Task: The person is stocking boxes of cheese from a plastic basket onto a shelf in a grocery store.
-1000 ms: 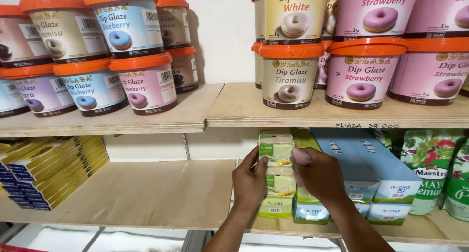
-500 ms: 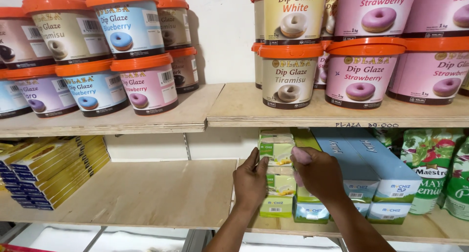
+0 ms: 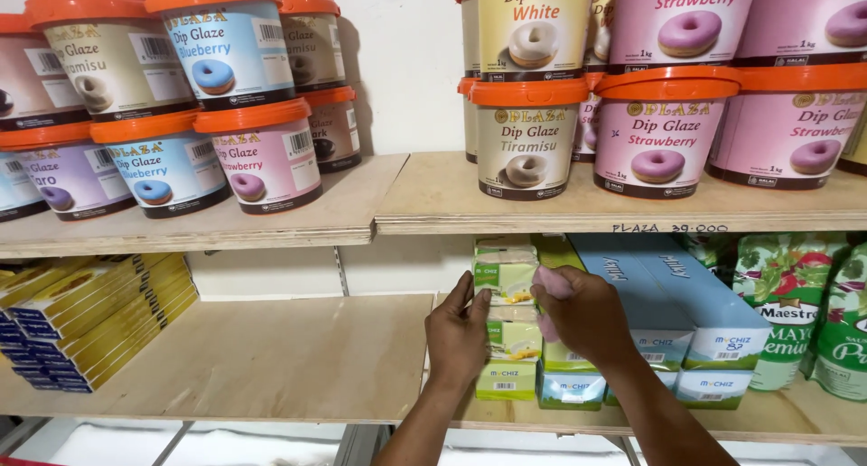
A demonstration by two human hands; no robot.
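A stack of small green and yellow boxes [image 3: 506, 276] stands on the lower wooden shelf [image 3: 271, 358]. My left hand [image 3: 458, 335] rests flat against the left side of that stack, fingers apart. My right hand [image 3: 582, 314] is curled over a pink cloth [image 3: 551, 285] and presses it against the right side of the upper box. Light blue boxes [image 3: 673, 303] lie just right of my right hand.
Orange-lidded tubs [image 3: 528, 136] fill the upper shelf [image 3: 542, 204] on both sides. Yellow and blue flat packs [image 3: 81, 317] are stacked at the lower left. Green and white pouches [image 3: 795, 312] stand at the lower right. Bare shelf board lies between the packs and my hands.
Both hands stay at the box stack and have barely moved. My right hand has shifted slightly against the upper box.
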